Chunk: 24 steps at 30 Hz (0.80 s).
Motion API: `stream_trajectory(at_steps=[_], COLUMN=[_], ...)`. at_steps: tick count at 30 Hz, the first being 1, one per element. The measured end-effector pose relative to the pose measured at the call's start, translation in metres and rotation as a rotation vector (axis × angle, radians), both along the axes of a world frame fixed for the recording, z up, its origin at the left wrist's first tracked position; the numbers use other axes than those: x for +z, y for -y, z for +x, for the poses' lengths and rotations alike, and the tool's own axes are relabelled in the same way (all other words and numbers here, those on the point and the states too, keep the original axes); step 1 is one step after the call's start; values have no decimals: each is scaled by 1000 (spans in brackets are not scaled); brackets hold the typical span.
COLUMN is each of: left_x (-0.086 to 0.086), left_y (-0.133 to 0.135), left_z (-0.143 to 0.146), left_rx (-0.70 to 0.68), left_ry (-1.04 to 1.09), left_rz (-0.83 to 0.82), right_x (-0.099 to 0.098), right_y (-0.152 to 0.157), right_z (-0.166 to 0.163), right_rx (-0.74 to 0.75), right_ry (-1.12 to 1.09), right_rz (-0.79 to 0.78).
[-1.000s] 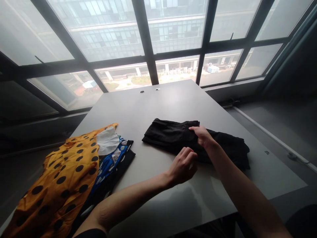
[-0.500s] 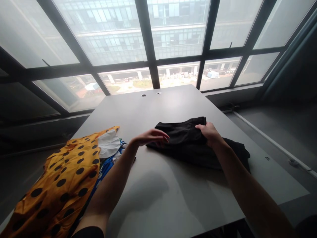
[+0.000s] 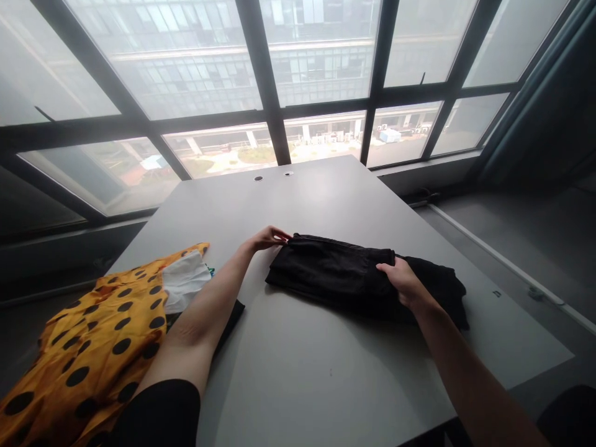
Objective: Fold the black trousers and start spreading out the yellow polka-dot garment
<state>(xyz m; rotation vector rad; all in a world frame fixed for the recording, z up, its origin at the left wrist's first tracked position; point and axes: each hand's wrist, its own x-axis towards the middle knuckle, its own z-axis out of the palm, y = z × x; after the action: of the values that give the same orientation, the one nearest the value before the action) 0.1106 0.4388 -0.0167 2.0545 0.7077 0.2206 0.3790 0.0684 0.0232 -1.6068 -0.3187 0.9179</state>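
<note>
A folded black garment [image 3: 335,267] lies across the right half of the white table, its exact kind hard to make out. My left hand [image 3: 270,238] pinches the garment's far left corner between thumb and fingers. On the right, my right hand [image 3: 403,279] grips the folded upper layer near its right end, thumb on top. Beyond that hand, the lower layer of black cloth spreads out to the right.
Left of my left arm lies a yellow cloth with black dots [image 3: 121,323], with a white piece [image 3: 185,280] on it and dark fabric partly under my forearm. The table [image 3: 288,385] reaches toward large windows [image 3: 321,68]; a curtain [image 3: 526,81] hangs at right.
My left hand has moved from hovering over the black garment to its left corner and taken hold. My right hand has lowered the folded layer flatter. The view has shifted slightly.
</note>
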Motion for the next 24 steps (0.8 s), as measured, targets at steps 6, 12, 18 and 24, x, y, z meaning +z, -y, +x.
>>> stream_trajectory(at_steps=[6, 12, 18, 24], left_x=[-1, -5, 6, 39], left_y=[-12, -15, -14, -6], left_z=[1, 9, 15, 23], left_rx=[-93, -175, -169, -121], left_ry=[78, 15, 44, 137], left_rz=[32, 107, 75, -360], right_x=[9, 13, 9, 11], right_y=[8, 9, 15, 25], right_z=[-4, -3, -3, -3], right_rx=[45, 71, 82, 53], right_ry=[-54, -78, -64, -69], right_rz=[38, 56, 89, 106])
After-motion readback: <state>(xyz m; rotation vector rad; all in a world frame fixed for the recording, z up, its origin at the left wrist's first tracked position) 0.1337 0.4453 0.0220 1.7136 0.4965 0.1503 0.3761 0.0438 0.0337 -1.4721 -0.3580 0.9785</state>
